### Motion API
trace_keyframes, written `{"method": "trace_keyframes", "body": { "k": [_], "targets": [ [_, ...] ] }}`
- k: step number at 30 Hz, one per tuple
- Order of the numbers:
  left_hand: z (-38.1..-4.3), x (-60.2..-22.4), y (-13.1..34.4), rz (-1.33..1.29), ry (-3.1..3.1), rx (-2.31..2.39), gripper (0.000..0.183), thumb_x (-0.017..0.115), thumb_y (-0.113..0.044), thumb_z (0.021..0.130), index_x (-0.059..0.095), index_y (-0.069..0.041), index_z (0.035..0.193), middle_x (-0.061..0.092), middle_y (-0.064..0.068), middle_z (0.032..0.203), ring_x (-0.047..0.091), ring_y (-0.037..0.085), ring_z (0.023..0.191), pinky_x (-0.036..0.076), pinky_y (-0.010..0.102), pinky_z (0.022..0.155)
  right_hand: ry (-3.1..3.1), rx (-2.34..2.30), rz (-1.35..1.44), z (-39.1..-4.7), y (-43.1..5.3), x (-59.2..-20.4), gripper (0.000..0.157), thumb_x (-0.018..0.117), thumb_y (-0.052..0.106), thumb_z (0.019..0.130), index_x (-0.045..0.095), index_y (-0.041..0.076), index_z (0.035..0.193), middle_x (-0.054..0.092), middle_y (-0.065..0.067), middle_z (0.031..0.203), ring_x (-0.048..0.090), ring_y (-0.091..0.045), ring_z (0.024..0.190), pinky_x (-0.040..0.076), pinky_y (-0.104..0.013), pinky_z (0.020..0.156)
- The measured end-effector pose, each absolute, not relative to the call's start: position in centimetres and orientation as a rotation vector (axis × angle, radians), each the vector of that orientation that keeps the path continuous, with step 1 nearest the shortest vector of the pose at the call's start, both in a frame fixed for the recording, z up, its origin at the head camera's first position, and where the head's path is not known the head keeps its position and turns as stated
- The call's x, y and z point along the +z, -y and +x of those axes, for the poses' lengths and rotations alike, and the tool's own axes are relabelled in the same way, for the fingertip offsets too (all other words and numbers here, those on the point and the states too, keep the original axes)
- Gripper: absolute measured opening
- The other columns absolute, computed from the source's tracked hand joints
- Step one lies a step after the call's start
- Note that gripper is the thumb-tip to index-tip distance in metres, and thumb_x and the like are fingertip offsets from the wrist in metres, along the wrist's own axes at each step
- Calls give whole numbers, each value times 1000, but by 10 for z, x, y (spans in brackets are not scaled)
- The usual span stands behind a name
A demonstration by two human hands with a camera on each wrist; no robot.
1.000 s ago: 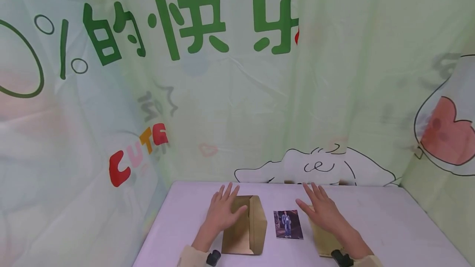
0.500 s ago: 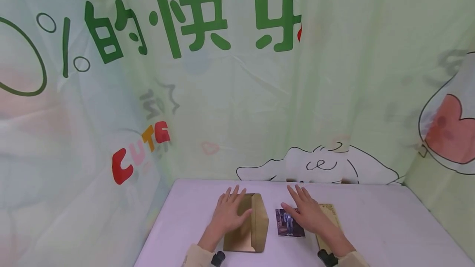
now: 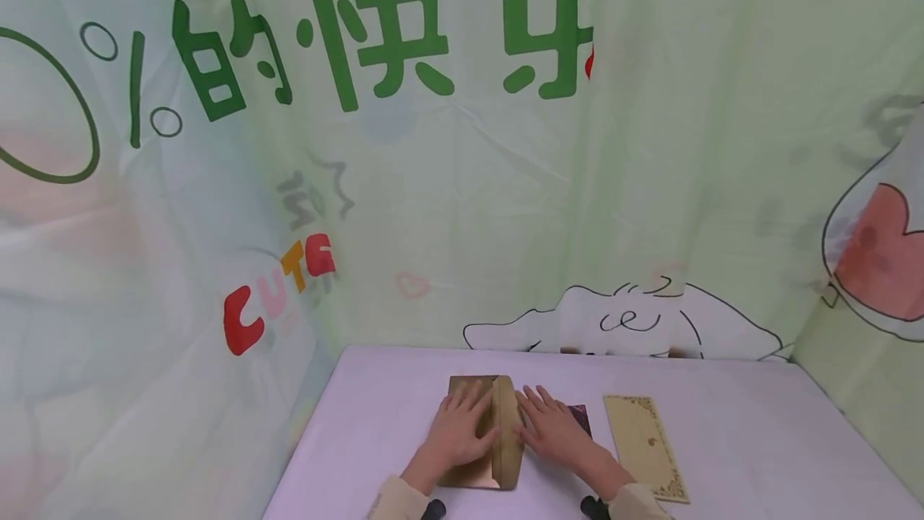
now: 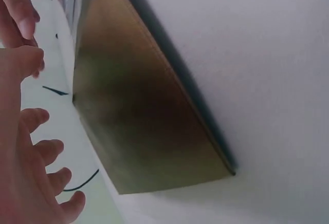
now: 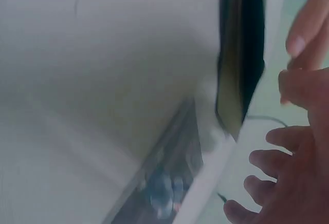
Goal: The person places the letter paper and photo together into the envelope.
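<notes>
A golden-brown envelope [image 3: 510, 456] lies on the table, its flap unfolded toward the right. Over its left part is my left hand [image 3: 459, 426], fingers extended and thumb reaching toward the flap. The left wrist view shows the envelope's shiny face [image 4: 133, 95] beside that hand [image 4: 31, 152]. My right hand [image 3: 557, 433] hovers at the flap's right edge, fingers extended, nothing in it. It mostly hides a photo print [image 3: 581, 417] in the head view; the right wrist view shows more of the photo [image 5: 164, 178], with the flap edge [image 5: 234, 80] slightly raised above the table.
To the right lies a tan card [image 3: 647, 449] with an ornamental border. The pale lilac table [image 3: 765, 432] backs onto a printed curtain [image 3: 462, 207], with more curtain on both sides. Dark wrist cameras [image 3: 595, 507] sit on both wrists.
My right hand has moved left from above the tan card, across the photo, to the envelope's flap. The card is now uncovered. My left hand has shifted slightly right over the envelope.
</notes>
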State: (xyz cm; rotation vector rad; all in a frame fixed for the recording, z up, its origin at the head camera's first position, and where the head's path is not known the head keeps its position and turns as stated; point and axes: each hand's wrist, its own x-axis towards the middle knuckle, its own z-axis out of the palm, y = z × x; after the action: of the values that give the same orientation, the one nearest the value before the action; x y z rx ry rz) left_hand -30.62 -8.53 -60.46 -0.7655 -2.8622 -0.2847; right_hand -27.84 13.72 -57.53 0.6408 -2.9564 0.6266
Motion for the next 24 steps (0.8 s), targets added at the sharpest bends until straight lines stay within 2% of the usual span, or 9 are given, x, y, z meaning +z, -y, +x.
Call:
{"method": "trace_keyframes", "body": {
  "k": [7,17,24],
  "targets": [
    [-309,-617,74,-821,2915,-238,62,48,-53,98,45,-23,152,40,11,160,37,38,147,35,57,113,2936,571,725,-279,-120,-600,56,60,32,99,52,-5,140,52,-26,146,37,-50,142,31,-70,107],
    [-312,-622,75,-807,2987,-114,60,52,-53,94,48,-29,149,39,9,161,35,35,148,35,54,114,3004,587,741,-278,-115,-606,59,65,27,96,50,-4,143,49,-24,150,33,-51,144,27,-70,110],
    [-323,-604,85,-802,2942,-96,53,59,-51,88,61,-29,136,43,11,158,45,37,141,49,55,97,3030,560,736,-279,-114,-604,55,62,29,99,51,-3,142,46,-23,153,31,-51,145,27,-70,111]
  ]
}}
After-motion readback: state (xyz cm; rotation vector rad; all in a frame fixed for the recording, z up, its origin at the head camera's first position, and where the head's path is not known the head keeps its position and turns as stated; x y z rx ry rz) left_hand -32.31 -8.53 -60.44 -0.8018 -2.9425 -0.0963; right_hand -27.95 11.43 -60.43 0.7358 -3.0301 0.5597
